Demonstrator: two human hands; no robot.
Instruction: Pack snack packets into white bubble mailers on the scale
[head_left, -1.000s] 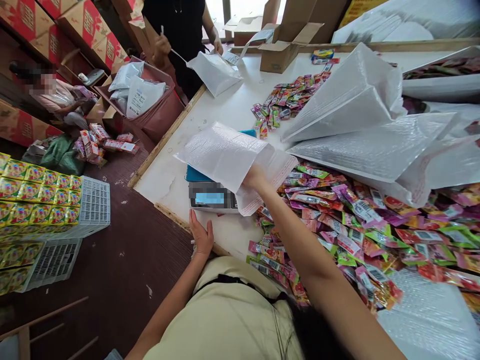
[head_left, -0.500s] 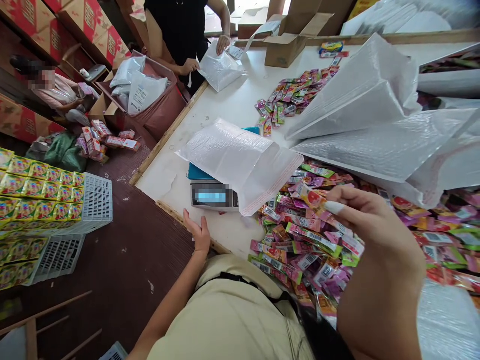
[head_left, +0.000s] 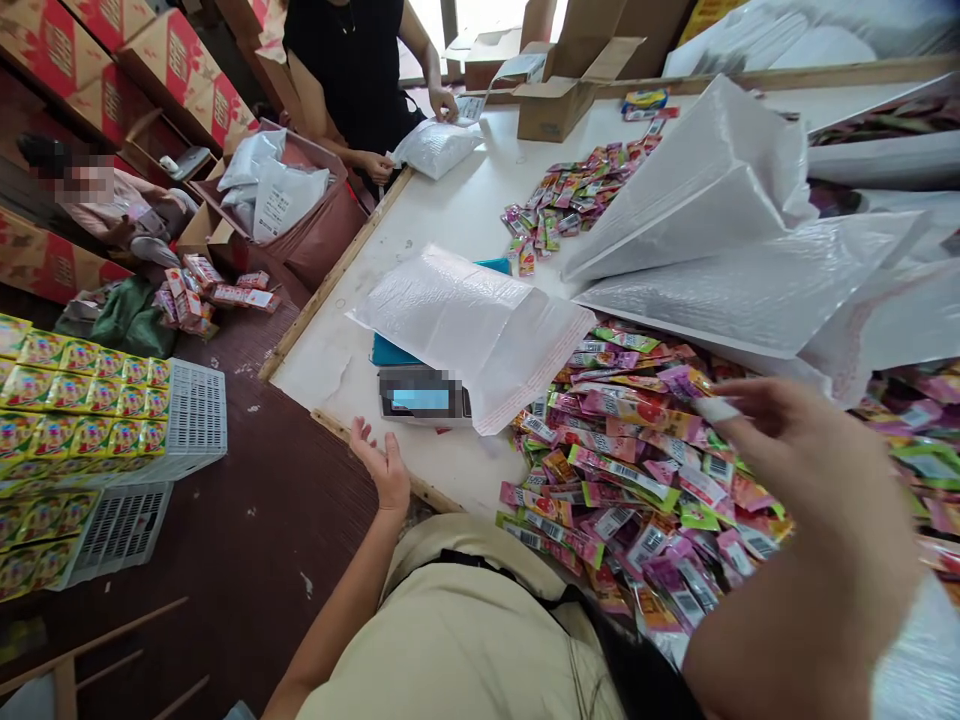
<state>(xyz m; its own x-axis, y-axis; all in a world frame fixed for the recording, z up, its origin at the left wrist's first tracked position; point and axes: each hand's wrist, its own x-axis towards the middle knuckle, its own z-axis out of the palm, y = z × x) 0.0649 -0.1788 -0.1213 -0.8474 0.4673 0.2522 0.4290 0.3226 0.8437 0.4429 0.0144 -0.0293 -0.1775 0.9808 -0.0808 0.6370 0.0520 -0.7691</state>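
My right hand point(head_left: 802, 480) is over a heap of small candy packets point(head_left: 622, 470), thumb and fingers pinched on a purple and orange packet point(head_left: 686, 382). Beside the wooden table edge, my left hand point(head_left: 382, 465) is open, its fingers apart and nothing in them. A white bubble mailer point(head_left: 457, 310) lies flat on a blue-topped scale point(head_left: 394, 350), covering most of it. The lit display point(head_left: 420, 398) of the scale is blurred out. More bubble mailers point(head_left: 750, 250), standing open, rest on the far side of the heap.
Across the table a person in black point(head_left: 345, 70) handles a filled white mailer point(head_left: 439, 148). Another packet pile point(head_left: 570, 195) and an open carton point(head_left: 555, 110) are at the back. Crates of yellow packs point(head_left: 196, 405) and a bin of mailers point(head_left: 322, 215) stand left. Someone sits beyond.
My right hand has shifted right over the heap, from one candy packet to a purple one. My left hand has moved slightly left. The other person's mailer now lies flatter.
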